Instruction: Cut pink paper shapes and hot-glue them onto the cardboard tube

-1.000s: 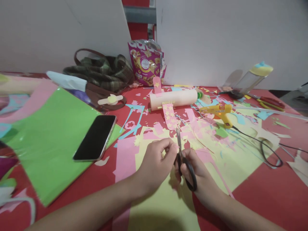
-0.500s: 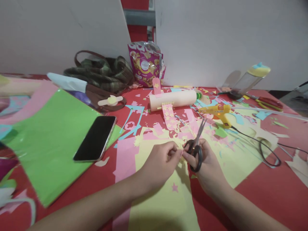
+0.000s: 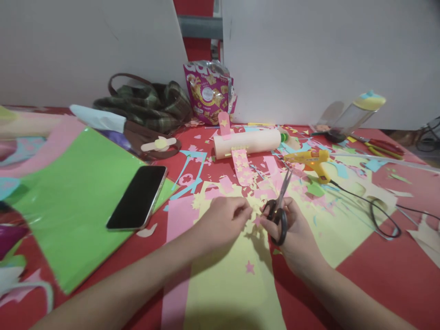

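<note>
My right hand (image 3: 297,236) is closed around black-handled scissors (image 3: 281,220), whose blades point up and away. Between its thumb and fingertips a small pink paper star (image 3: 257,221) is pinched. To the left, my left hand (image 3: 223,222) has its fingers curled with the fingertips together, a short gap from the star; whether a tiny scrap is in them I cannot make out. Below both hands, another pink star (image 3: 250,267) lies on a yellow paper sheet (image 3: 230,293), which overlaps a pink sheet (image 3: 177,275).
A white tube (image 3: 250,142) with pink strips lies ahead, beside a yellow glue gun (image 3: 309,160) trailing a black cord (image 3: 374,215). At left a phone (image 3: 137,197) rests on a green sheet (image 3: 65,215). A snack bag (image 3: 208,91) stands behind; paper scraps litter the red table (image 3: 388,270).
My left hand has drawn back left from the right hand's fingertips, leaving the pink star in the right hand. The scissors have tilted and shifted slightly left.
</note>
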A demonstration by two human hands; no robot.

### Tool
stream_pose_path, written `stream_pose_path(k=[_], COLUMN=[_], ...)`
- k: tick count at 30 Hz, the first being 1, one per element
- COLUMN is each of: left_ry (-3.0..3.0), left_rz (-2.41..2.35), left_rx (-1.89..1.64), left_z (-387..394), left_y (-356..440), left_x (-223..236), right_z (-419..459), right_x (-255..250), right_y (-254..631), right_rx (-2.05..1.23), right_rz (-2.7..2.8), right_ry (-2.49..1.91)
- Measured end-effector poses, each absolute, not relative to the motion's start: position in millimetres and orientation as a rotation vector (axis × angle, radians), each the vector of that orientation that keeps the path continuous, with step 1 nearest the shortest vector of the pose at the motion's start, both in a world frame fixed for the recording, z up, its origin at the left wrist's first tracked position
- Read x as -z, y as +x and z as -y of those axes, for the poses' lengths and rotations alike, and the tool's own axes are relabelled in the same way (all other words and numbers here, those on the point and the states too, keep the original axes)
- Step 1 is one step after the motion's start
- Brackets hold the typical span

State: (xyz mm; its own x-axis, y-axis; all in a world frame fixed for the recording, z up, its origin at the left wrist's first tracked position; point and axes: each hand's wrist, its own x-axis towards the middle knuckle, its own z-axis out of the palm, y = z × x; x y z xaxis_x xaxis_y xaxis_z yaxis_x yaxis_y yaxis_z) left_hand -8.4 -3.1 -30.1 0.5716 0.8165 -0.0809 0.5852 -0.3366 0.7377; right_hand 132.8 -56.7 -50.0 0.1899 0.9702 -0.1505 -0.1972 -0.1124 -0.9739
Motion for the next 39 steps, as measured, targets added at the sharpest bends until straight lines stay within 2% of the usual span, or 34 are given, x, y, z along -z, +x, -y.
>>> stream_pose_path(k=[6,14,21,27,39], left_ry=[2.548,2.409,2.316,2.372,2.405], left_rz=[-1.297,-1.507,-1.371,-1.332,-1.502], left_rx=[0.022,0.463,0.595,0.544,0.541], left_z=[-35,-60,-64,-62,-66], left_y=[-46,-76,-83,-75,-78], left_x=[21,18,21,22,37], right_z=[57,58,58,59,59], right_x=[49,47,47,47,47], right_y=[132,131,131,131,131], right_rx=[-1.255,-1.267,-1.279,-1.291,-1.271], right_rz=[0.882,0.904,0.915,0.927,0.928], right_ry=[-1.225,-1.234,-1.232,-1.220,-1.229])
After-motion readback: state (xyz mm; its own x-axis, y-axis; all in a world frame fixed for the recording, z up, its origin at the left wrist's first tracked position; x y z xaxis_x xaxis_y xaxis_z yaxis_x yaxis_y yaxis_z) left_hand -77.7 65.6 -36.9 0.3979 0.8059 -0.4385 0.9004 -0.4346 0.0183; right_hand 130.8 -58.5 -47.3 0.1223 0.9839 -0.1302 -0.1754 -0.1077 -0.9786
